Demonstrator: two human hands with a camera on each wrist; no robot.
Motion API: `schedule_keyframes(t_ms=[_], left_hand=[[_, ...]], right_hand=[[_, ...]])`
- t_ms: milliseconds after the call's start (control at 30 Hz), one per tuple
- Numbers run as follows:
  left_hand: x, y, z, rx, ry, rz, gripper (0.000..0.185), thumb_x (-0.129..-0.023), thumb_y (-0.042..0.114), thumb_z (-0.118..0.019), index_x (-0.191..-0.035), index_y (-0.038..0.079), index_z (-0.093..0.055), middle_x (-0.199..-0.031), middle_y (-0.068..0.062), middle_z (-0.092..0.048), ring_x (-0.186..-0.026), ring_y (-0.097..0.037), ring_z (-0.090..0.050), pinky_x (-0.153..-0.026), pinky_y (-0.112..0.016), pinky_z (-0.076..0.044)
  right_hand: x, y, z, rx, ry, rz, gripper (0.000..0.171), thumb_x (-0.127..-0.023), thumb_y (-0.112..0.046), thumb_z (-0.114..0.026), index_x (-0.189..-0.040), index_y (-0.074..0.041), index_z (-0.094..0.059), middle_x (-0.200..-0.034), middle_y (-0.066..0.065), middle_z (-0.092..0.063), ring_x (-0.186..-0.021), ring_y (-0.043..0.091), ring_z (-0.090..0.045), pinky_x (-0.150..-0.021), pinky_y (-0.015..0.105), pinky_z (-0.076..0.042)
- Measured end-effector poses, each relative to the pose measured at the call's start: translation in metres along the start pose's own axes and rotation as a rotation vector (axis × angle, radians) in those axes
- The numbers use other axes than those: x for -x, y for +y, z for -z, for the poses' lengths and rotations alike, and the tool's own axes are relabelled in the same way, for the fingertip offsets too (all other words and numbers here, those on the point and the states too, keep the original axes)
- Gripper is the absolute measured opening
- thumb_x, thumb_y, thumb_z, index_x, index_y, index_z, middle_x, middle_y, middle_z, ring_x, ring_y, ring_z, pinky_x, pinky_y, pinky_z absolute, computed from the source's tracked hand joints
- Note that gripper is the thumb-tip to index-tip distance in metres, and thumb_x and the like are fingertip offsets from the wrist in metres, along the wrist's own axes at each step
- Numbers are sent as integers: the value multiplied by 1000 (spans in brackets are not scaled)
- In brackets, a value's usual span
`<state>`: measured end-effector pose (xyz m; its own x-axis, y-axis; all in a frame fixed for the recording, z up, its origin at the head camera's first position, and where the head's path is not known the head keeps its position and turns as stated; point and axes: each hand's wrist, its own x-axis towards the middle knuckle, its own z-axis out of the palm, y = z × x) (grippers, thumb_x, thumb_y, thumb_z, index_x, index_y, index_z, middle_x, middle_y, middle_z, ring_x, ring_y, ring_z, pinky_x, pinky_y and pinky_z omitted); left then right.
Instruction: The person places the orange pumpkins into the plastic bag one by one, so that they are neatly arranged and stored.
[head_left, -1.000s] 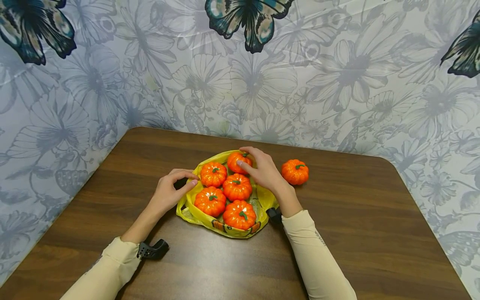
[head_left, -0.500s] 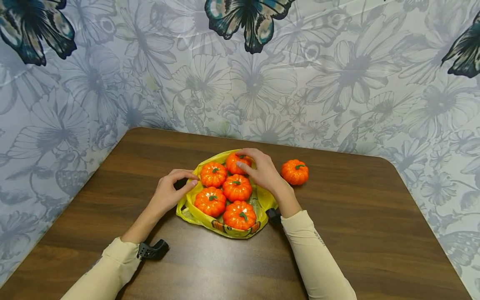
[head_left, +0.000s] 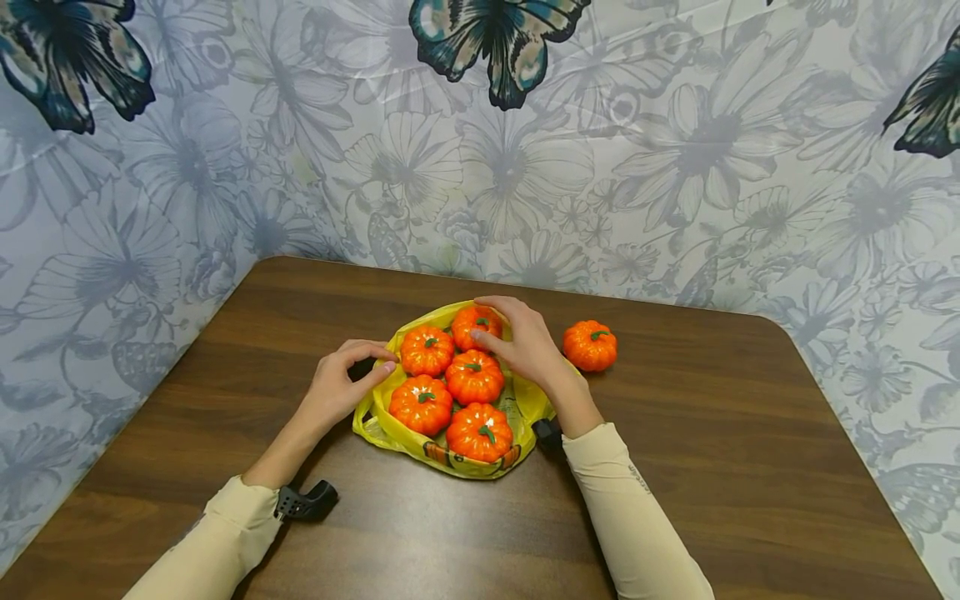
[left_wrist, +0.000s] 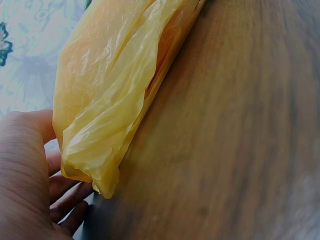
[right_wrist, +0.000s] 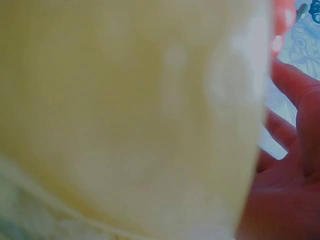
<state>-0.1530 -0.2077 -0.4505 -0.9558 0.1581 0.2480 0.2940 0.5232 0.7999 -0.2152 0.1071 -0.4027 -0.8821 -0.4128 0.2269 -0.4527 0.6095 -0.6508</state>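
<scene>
floral wallpaper with dark butterflies is wrapping the corner behind a brown wooden tabletop (head_left: 712, 433). the left hand (head_left: 337, 385) is pinching the edge of a yellow plastic bag (head_left: 390, 429) between its thumb and curled fingers (head_left: 375, 350), seemingly keeping that side of the opening spread and low. the right hand (head_left: 528, 342) is curling its fingers (head_left: 487, 337) over the farthest pumpkin (head_left: 474, 323), gripping it at the far edge of the bag, as if settling it among the rest. four more small orange pumpkins are sitting packed together inside the bag, touching one another. a sixth pumpkin (head_left: 590, 344) is lying alone on the tabletop, just beside the right hand and outside the bag. cream sleeves are covering both forearms.
</scene>
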Motion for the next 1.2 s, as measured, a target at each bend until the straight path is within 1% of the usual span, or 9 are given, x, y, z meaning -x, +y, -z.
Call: schedule_keyframes(t_ms=[200, 400, 567, 667, 800, 1000, 1200], left_hand=[[0, 1, 1, 0, 0, 3, 16, -98, 24, -78, -110, 15, -80, -130, -8, -73, -128, -28, -61, -115, -56, -41], [0, -1, 1, -5, 0, 3, 16, -98, 26, -77, -111, 16, -80, -130, -8, -73, -128, -28, -60, -115, -57, -41], [0, -1, 0, -1, -3, 4, 16, -98, 25, -77, -111, 16, -80, -130, -8, -73, -128, -28, -60, -115, -57, -40], [0, -1, 0, 0, -3, 7, 16, -98, 25, -77, -111, 16, -80, -130, -8, -73, -128, -28, -60, -116, -57, -40], [0, -1, 0, 0, -3, 3, 16, -98, 26, -77, -111, 16, -80, -130, -8, -73, -129, -28, -60, -116, -57, -40], [0, -3, 0, 4, -2, 2, 16, -98, 26, -78, -111, 16, -80, -130, -8, -72, -128, -28, -60, -116, -57, -40], [1, -3, 0, -2, 1, 7, 16, -98, 25, -78, -111, 16, -81, -130, -9, -72, -128, -28, -61, -116, -57, -40]], right_hand=[[3, -1, 4, -10, 9, -21, 56, -102, -38, -70, -150, -12, -57, -153, 6, -57, -147, 27, -48, -123, 50, -37], [5, 0, 5, -5, 35, -34, 58, -102, -39, -70, -151, -13, -55, -154, 6, -57, -147, 26, -49, -122, 49, -39], [8, 3, 10, -8, 70, -25, 55, -102, -38, -70, -150, -14, -57, -153, 5, -57, -146, 26, -49, -120, 49, -41], [10, 5, 15, -5, 95, -10, 54, -102, -36, -70, -149, -12, -58, -152, 6, -58, -145, 28, -50, -120, 51, -40], [14, 9, 22, 12, 126, -3, 53, -102, -34, -72, -148, -11, -58, -151, 9, -60, -144, 30, -51, -120, 53, -40], [24, 16, 37, 36, 170, -16, 53, -101, -33, -73, -147, -10, -59, -149, 10, -61, -143, 31, -53, -120, 53, -41], [37, 23, 56, 63, 187, -41, 54, -101, -36, -73, -148, -14, -59, -150, 8, -60, -144, 30, -52, -119, 54, -41]])
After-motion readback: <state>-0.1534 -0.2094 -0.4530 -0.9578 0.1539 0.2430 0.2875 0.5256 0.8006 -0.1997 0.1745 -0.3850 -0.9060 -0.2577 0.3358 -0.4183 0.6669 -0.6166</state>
